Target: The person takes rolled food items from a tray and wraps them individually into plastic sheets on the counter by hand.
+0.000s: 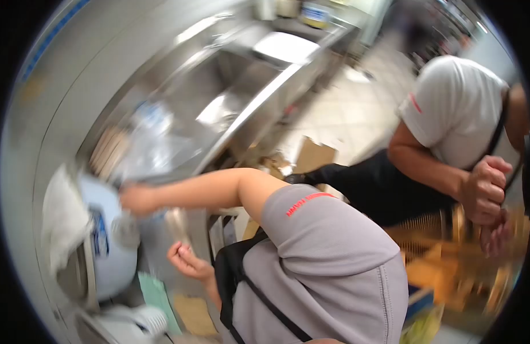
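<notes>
My right arm stretches across to the left, and my right hand (140, 198) is smeared by motion. It is beside a pale blue rounded container (104, 258) with a dark blue label; its fingers cannot be made out. Lower down, in front of my black apron, is my left hand (188, 262) with fingers curled and closed. A blurred whitish-tan thing (176, 223) rises just above those fingertips; I cannot tell its kind. A white cloth (63, 215) drapes beside the blue container. Clear plastic bags (153, 152) lie above my right hand.
A steel sink counter (242, 123) runs toward the upper right, with a white board (287, 47) at its far end. Cardboard (314, 155) lies on the floor. On the right, a co-worker in a white shirt (460, 103) holds their hands close together beside brown crates (448, 269).
</notes>
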Motion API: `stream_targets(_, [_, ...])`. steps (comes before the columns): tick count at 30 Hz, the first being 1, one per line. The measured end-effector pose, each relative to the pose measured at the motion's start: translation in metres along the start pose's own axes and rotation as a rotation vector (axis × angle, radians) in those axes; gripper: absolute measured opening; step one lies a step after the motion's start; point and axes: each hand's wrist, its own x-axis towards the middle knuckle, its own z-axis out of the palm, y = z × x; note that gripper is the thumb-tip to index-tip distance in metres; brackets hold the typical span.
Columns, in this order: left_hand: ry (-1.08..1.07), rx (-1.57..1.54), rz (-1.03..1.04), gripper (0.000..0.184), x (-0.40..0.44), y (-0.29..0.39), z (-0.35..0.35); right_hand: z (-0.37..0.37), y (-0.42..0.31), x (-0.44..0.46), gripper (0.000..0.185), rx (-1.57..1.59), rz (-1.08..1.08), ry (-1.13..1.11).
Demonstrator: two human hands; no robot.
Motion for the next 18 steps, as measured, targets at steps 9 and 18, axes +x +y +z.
stream_targets(9, [-0.892,-0.242,-0.256,0.025,-0.036,-0.026,0.208,-0.498,-0.065,-0.124,0.034,-0.552,0.203,-0.290])
stream_targets(18, [-1.185,-0.220,-0.609,0.022,-0.110,-0.154,0.374,-0.583,-0.315,-0.720,0.038,-0.716,2.359,-0.182])
